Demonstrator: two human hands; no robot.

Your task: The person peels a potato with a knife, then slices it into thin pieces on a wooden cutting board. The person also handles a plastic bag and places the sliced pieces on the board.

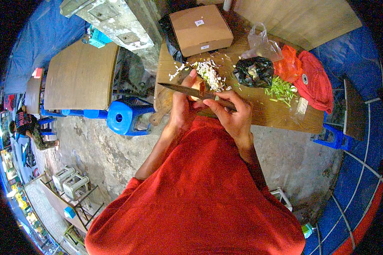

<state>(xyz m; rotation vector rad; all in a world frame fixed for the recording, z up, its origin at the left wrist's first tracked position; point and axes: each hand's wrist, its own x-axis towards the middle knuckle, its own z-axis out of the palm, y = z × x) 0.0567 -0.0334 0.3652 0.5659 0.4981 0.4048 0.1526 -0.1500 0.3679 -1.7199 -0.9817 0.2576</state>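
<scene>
My right hand (234,114) is closed round the handle of a knife (178,88), its dark blade pointing left across my left hand. In my left hand (183,104) is a pale, rounded onion (196,86) with reddish-brown skin, partly hidden by the fingers and the blade. The thumb of that hand points up beside it. Beneath both hands lies a wooden chopping board (162,102), its handle toward me at the left. A heap of chopped white and pale green pieces (210,74) lies just beyond the knife.
On the wooden table (264,117) are a cardboard box (200,29), a black plastic bag (253,71), cut green pieces (278,91), an orange-red bag (288,63) and a red cap (315,83). A blue stool (130,117) stands left. A person (30,127) sits far left.
</scene>
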